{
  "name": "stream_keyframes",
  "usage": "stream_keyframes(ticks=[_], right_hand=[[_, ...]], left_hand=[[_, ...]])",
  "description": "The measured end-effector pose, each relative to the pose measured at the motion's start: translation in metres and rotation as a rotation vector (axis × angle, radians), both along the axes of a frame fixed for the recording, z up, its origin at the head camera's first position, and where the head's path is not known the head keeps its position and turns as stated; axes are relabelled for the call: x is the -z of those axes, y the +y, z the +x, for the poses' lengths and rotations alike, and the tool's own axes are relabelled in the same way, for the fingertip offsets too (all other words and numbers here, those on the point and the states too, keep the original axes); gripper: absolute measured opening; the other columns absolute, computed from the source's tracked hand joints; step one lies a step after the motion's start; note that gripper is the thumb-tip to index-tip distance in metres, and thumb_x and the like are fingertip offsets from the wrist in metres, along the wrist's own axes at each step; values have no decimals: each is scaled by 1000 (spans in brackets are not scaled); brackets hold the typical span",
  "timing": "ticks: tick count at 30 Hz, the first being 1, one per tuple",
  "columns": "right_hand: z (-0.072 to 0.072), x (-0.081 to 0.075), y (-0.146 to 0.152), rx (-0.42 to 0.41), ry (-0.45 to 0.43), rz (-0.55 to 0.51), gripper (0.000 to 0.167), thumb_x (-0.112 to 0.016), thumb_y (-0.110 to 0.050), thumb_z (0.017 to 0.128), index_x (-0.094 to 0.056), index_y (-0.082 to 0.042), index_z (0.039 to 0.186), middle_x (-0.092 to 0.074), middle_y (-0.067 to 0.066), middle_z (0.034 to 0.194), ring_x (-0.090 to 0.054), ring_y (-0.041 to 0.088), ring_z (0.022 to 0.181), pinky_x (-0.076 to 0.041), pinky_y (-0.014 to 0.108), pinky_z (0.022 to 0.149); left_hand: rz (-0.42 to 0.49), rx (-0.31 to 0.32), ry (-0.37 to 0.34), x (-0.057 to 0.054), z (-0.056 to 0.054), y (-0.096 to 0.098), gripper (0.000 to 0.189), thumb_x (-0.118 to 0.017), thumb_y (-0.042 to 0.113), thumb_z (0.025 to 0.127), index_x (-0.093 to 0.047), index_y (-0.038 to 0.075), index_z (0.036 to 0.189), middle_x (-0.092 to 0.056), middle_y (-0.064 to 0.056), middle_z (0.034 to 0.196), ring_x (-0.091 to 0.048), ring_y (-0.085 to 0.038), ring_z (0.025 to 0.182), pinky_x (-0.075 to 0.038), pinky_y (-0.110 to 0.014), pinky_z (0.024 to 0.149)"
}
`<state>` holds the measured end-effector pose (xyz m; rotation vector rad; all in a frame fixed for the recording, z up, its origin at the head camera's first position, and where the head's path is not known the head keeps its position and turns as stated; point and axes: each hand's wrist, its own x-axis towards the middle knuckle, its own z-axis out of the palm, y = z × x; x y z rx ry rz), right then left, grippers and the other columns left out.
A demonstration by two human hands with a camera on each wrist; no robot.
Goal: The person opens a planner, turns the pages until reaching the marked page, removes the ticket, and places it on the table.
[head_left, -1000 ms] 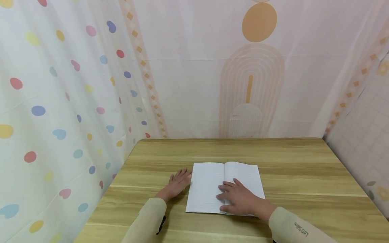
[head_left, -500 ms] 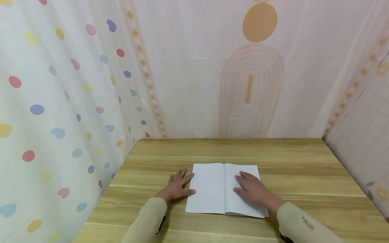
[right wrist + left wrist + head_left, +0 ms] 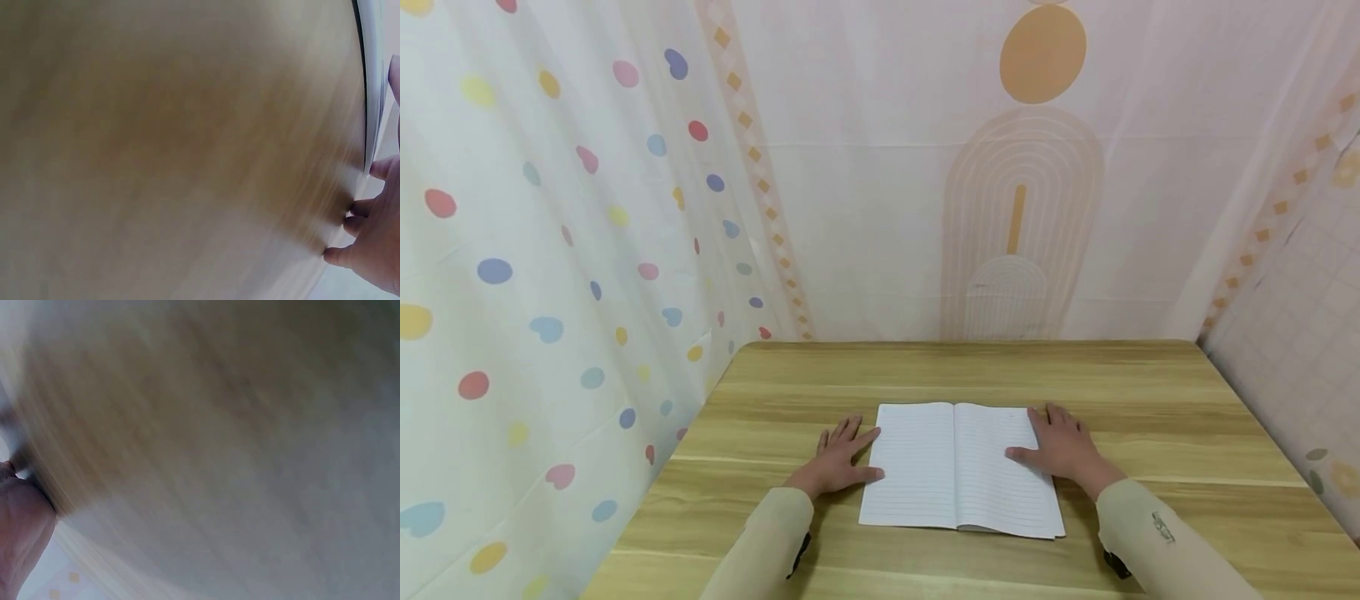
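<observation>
An open notebook [image 3: 917,467] with white lined pages lies flat, its spine pointing away from me. At its left edge my left hand [image 3: 837,464] rests with spread fingers, the thumb and index tip on the page margin and the others on the wood. My right hand [image 3: 1066,446] lies over the right edge, thumb on the right page, the remaining fingers at and beyond the upper right corner. In the right wrist view the notebook's edge [image 3: 371,81] rises beside the fingers of my right hand [image 3: 378,231]. Only part of my left hand [image 3: 24,531] shows in the left wrist view.
The notebook lies on a wood-grain table [image 3: 820,375]. A patterned curtain [image 3: 865,208] hangs behind the table's far edge, and a dotted curtain [image 3: 572,250] hangs along the left side. Pale sleeves cover both forearms.
My right hand has slid rightward from the middle of the notebook to its right edge, and the right page now lies flatter. My left thumb has come onto the left page margin.
</observation>
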<state>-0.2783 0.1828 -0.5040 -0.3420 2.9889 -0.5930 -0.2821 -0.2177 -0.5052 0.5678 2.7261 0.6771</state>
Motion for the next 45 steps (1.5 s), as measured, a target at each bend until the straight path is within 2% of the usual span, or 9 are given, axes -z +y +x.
stream_keyframes(ticks=[9,17,25,28,31,35,38,42,45], right_hand=[[1,-3,-1,-4,7,43,98,-62,-65,87,-38,8,148,-24,42,149,-24,62,135,-19,74,105],[2,-4,-4,-46,60,89,82,-61,-59,91,-46,0,146,-29,40,148,-28,59,135,-21,75,103],[-1,-1,-8,-52,105,30,70,-70,-48,89,-56,-2,139,-38,36,146,-34,53,135,-26,73,102],[-3,-1,-10,-17,118,-29,63,-74,-41,87,-61,-1,134,-44,33,143,-40,52,131,-30,71,101],[-3,-5,-14,37,112,-135,56,-78,-32,86,-64,2,128,-53,30,135,-49,48,125,-37,66,99],[1,-14,-16,130,36,-321,52,-78,-25,86,-63,6,126,-65,22,115,-61,35,103,-50,50,88],[5,-21,-17,200,-24,-418,51,-76,-22,88,-61,6,127,-65,16,103,-58,27,90,-50,41,76],[11,-26,-17,272,-81,-516,50,-73,-16,90,-58,6,132,-62,20,108,-55,30,95,-49,41,80],[16,-29,-19,302,-119,-604,55,-70,-11,91,-50,7,139,-59,28,122,-56,37,110,-49,48,90]], left_hand=[[-5,-2,6,-2,0,2,81,-66,51,92,-34,13,156,-7,-22,163,0,-41,150,2,-63,115],[-9,-9,10,0,-1,1,80,-66,51,92,-35,15,156,-7,-21,164,0,-41,150,2,-62,115],[-11,-4,17,2,-2,0,80,-65,52,92,-35,16,156,-8,-22,163,0,-41,150,2,-63,115],[-8,-3,13,0,-2,1,80,-65,52,92,-35,16,156,-7,-22,163,0,-41,150,3,-63,115],[-5,1,13,-2,-1,1,80,-65,52,92,-34,15,156,-8,-23,163,0,-42,150,3,-63,115],[-8,0,15,-1,-2,2,80,-65,52,92,-34,16,156,-7,-22,163,1,-41,150,4,-63,115],[-10,-3,17,1,-3,2,79,-65,52,92,-34,17,156,-7,-21,164,1,-40,150,4,-62,115],[-9,-7,15,2,-2,3,79,-65,52,92,-35,16,156,-7,-22,163,1,-41,150,4,-63,115],[-12,-12,9,1,0,2,80,-66,51,92,-35,15,156,-7,-22,163,1,-41,150,4,-63,115]])
